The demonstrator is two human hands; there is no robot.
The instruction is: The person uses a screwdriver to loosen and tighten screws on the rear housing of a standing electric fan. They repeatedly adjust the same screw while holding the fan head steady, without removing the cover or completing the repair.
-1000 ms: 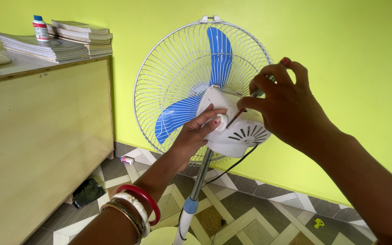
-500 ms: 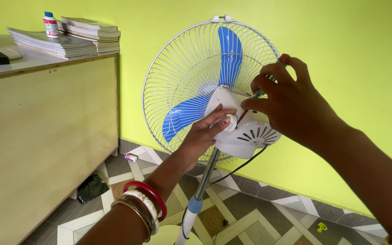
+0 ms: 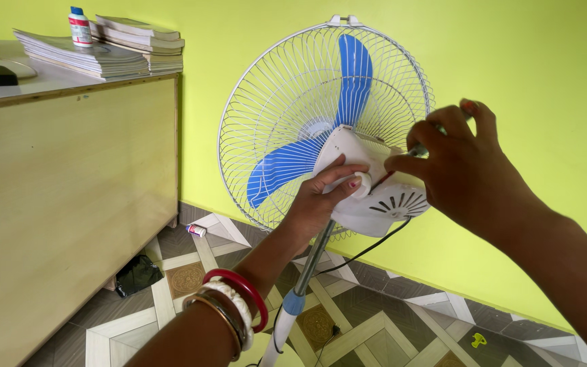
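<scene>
Pedestal fan [image 3: 321, 122] with blue blades stands on the patterned tile floor [image 3: 375, 319] against a yellow-green wall [image 3: 524, 68], beside a wooden cabinet [image 3: 56, 197]. Its white motor housing [image 3: 375, 197] faces the viewer. Left hand [image 3: 321, 194], arm extended upward and wearing bangles [image 3: 232, 306], cups the housing's rear, fingers pressed on it. Right hand [image 3: 460, 163], wrist bent inward, pinches a thin screwdriver [image 3: 392, 170], tip meeting the housing. Hands nearly touch.

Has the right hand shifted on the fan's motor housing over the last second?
Cannot tell: the head camera itself moved. The right hand sits by the white motor housing as before, its tool tip near the left hand.
</scene>
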